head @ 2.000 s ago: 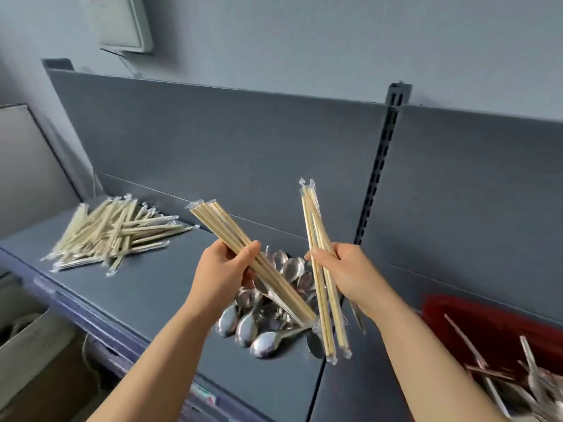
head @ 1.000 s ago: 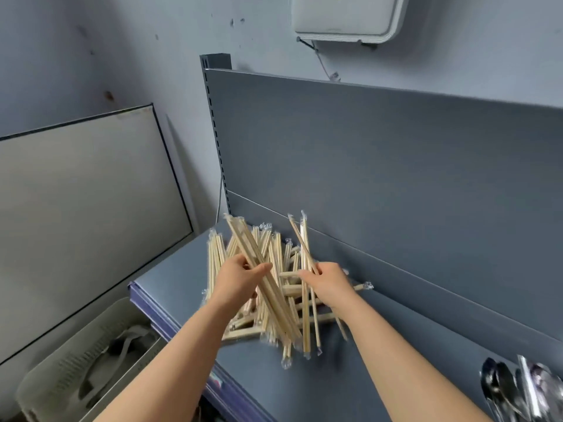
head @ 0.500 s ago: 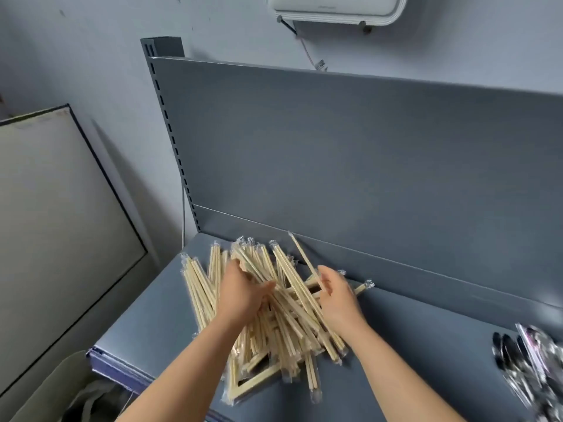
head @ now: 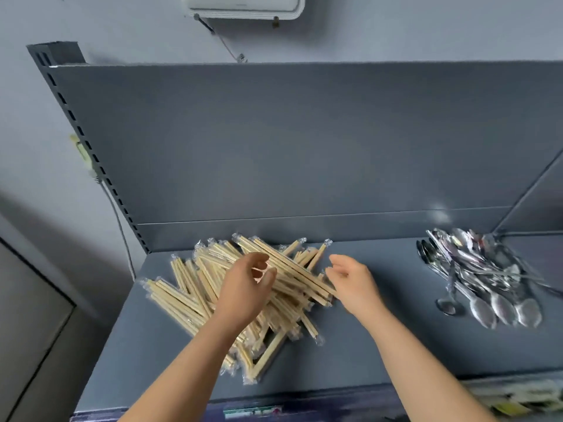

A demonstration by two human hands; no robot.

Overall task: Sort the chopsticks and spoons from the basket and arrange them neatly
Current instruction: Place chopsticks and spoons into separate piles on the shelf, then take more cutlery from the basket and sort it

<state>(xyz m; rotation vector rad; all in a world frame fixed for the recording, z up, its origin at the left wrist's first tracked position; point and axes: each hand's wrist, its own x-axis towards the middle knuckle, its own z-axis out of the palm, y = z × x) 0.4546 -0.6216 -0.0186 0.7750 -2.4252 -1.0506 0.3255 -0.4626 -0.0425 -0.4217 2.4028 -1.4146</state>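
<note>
Head view: a loose heap of pale wooden chopsticks in crinkled clear plastic sleeves [head: 195, 300] lies on the left half of a flat, matte grey metal shelf [head: 380, 339]. The far ends of the heap almost reach the low lip of the smooth grey back panel [head: 304, 147]. The sticks are thin, straight and square-edged. They cross each other at many angles, and a few near ones splay out toward the front edge of the shelf.

The left hand [head: 246, 287] hovers over the middle of the heap. Its fingers [head: 259, 264] are loosely curled toward the thumb and hold nothing. Whether the palm touches the sticks below cannot be told.

The right hand [head: 353, 281] is slack and empty, with its fingers gently bent. It sits just beside the heap's right edge, where the nearest wrapped sticks end by its wrist.

Well apart, on the right side of the shelf, lies a pile of shiny metal spoons with rounded bowls and slim handles [head: 499, 287]. Most of the bowls point toward the front.

A dark slotted steel upright [head: 91, 166] runs along the left edge of the panel. A white rounded plastic box [head: 243, 4] hangs on the pale wall above.
</note>
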